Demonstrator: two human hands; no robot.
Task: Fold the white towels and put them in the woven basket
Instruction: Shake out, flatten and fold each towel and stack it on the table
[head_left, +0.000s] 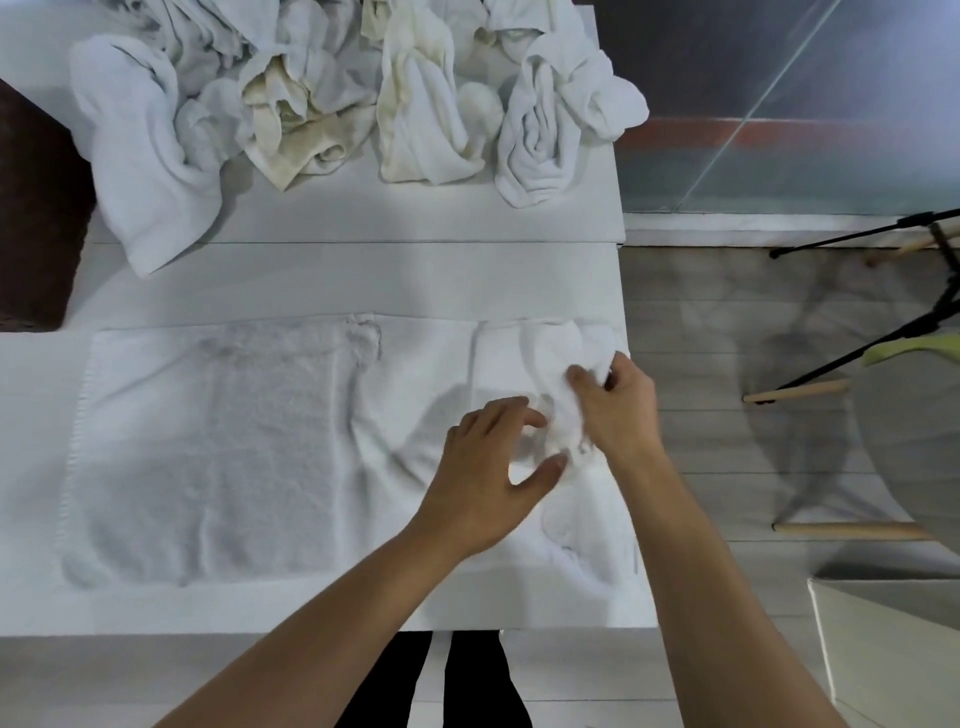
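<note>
A white towel (218, 447) lies spread flat across the near part of the white table (363, 270), its right end bunched up near the table's right edge. My right hand (618, 410) pinches that bunched end between thumb and fingers. My left hand (493, 467) is just beside it, fingers spread and curled over the same folds, thumb underneath a fold. A heap of crumpled white and cream towels (322, 98) lies along the far side of the table. No woven basket is in view.
A white box or bin (883, 644) stands on the floor at the lower right. A round grey stool with wooden legs (904, 457) and a black tripod (883, 343) stand to the right of the table. A dark surface (36, 208) borders the table's left.
</note>
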